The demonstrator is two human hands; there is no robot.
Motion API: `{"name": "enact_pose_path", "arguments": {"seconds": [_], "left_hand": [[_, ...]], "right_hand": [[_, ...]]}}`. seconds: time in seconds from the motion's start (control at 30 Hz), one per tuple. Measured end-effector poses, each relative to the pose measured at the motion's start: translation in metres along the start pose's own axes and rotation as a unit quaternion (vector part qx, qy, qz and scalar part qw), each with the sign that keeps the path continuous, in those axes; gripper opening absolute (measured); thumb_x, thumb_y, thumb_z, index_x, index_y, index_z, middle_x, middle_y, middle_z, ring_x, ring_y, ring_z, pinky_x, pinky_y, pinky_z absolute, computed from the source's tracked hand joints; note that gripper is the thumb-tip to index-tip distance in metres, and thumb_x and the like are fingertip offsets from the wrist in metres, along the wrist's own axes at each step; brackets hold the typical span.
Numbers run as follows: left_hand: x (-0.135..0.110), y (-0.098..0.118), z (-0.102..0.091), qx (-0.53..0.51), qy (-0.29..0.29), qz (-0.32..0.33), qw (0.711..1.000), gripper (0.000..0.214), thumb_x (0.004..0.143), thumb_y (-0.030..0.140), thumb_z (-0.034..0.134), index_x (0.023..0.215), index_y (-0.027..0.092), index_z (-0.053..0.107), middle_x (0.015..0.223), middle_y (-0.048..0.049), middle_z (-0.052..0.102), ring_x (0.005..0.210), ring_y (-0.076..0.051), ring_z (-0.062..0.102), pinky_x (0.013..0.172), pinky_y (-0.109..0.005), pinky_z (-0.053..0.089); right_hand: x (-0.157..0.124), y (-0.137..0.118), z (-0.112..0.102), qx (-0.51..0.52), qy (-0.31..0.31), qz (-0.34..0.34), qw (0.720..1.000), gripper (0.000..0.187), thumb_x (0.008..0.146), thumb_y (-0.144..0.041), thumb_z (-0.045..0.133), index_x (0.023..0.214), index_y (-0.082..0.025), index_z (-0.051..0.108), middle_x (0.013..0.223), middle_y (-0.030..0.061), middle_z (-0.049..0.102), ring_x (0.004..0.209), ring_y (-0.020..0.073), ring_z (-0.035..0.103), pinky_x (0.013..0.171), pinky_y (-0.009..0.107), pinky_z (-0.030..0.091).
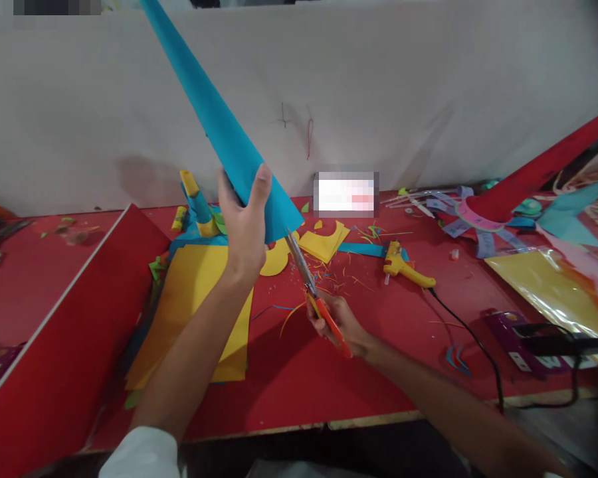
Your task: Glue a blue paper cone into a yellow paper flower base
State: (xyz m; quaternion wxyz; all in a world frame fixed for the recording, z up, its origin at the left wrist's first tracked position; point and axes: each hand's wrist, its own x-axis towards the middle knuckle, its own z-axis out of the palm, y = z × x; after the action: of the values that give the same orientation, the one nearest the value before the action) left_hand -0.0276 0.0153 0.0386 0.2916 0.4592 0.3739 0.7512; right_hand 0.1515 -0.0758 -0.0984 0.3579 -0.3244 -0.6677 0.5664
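A long blue cone [219,126] tilts up to the left, its wide end low and its top cut off by the picture edge. My left hand [246,219] wraps round it near the wide end, thumb along the front. My right hand [336,318] grips orange-handled scissors [306,269], whose blade tips touch the cone's lower rim. How far the blades are apart I cannot make out. Below my left arm lie yellow sheets [199,285]. Yellow offcuts [323,242] and thin paper trimmings are scattered behind the scissors.
A yellow glue gun [401,265] with a black cable lies on the red table [299,398]. To the right are a red cone [543,166], a yellow packet [548,279] and a purple box [518,345]. A red divider [80,338] stands at left; a glue stick [179,219] is behind the sheets.
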Motion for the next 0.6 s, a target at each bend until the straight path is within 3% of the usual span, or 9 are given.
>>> {"name": "enact_pose_path", "arguments": {"seconds": [0.1,0.33,0.6], "left_hand": [[-0.0006,-0.0017,0.0004,-0.002,-0.001,-0.004,1.0,0.06,0.081,0.07,0.081,0.13,0.038,0.065,0.124,-0.0057,0.069,0.132,-0.032,0.064,0.105,-0.044,0.06],[-0.0029,-0.0055,0.0002,-0.015,-0.004,-0.004,1.0,0.047,0.085,0.065,0.08,0.123,0.04,0.069,0.124,-0.0043,0.069,0.134,-0.033,0.062,0.106,-0.045,0.058],[-0.0037,-0.0045,0.0003,-0.017,-0.01,-0.011,1.0,0.054,0.082,0.068,0.081,0.127,0.042,0.067,0.122,-0.0044,0.07,0.133,-0.033,0.062,0.103,-0.045,0.059]], "right_hand": [[0.0002,-0.002,0.0007,0.0,0.002,0.006,1.0,0.07,0.081,-0.092,0.06,0.082,-0.022,0.051,0.066,-0.0036,0.05,0.055,0.0109,0.042,0.05,0.026,0.035],[-0.0004,-0.0029,0.0001,-0.002,0.006,0.013,1.0,0.072,0.08,-0.094,0.059,0.081,-0.023,0.05,0.066,-0.0036,0.048,0.056,0.0111,0.041,0.05,0.027,0.035],[-0.0016,0.0036,0.0005,0.01,0.014,0.04,0.999,0.066,0.079,-0.086,0.07,0.079,-0.024,0.048,0.063,-0.0041,0.05,0.051,0.0115,0.044,0.047,0.026,0.037]]}}
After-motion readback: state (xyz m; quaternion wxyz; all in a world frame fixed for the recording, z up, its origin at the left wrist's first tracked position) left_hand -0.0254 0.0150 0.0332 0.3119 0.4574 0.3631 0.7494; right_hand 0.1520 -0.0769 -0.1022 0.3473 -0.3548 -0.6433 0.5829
